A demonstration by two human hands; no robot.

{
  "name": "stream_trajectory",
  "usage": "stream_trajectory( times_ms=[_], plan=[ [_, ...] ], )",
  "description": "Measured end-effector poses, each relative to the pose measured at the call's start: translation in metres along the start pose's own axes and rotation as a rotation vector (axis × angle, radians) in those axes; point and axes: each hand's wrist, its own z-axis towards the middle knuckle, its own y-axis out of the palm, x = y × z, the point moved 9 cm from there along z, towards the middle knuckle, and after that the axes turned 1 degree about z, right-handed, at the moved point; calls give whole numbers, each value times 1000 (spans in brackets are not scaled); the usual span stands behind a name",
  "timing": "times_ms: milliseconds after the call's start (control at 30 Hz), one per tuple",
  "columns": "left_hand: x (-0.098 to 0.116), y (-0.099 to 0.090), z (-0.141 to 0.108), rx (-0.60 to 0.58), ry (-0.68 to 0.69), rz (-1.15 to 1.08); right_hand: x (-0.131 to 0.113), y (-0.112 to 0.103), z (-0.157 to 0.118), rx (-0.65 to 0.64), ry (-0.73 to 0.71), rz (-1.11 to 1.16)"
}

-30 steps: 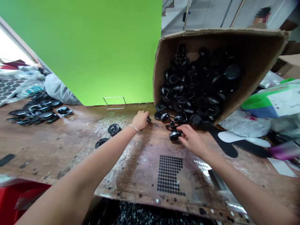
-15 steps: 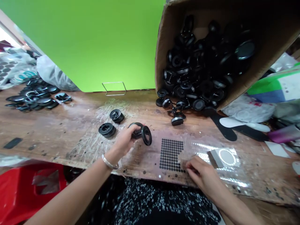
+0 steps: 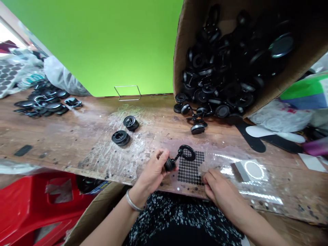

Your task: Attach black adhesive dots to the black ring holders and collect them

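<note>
My left hand [image 3: 153,172] grips a black folding ring stand [image 3: 188,153] by its thick round base. The stand's jointed arm and open ring reach out to the right, over a sheet of small black round stickers [image 3: 188,172]. At the right edge of that sheet, my right hand [image 3: 217,184] has its fingers pinched together low on the table. Whatever lies between those fingertips is hidden. Two folded black round stands, a nearer one [image 3: 121,137] and a farther one [image 3: 131,123], rest to the left of my left hand.
A cardboard box [image 3: 180,44] full of black stands lies tipped at the back right, some spilling out. A green panel [image 3: 102,51] rises behind the wooden table [image 3: 64,136]. Black parts [image 3: 48,100] are heaped at left; a small grey box [image 3: 247,171] sits at right.
My left hand has carried the ring stand right and nearer to me, and its arm now sticks out farther. My right hand stays by the sticker sheet. The view has shifted slightly.
</note>
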Motion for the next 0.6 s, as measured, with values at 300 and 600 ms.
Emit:
stream_trajectory(
  times_ms=[300, 600],
  plan=[
    [3, 6, -5, 177, 259, 127, -27, -24, -13, 136, 41, 329],
    [17, 19, -33, 219, 566, 435, -61, -34, 23, 257, 117, 736]
  ],
)
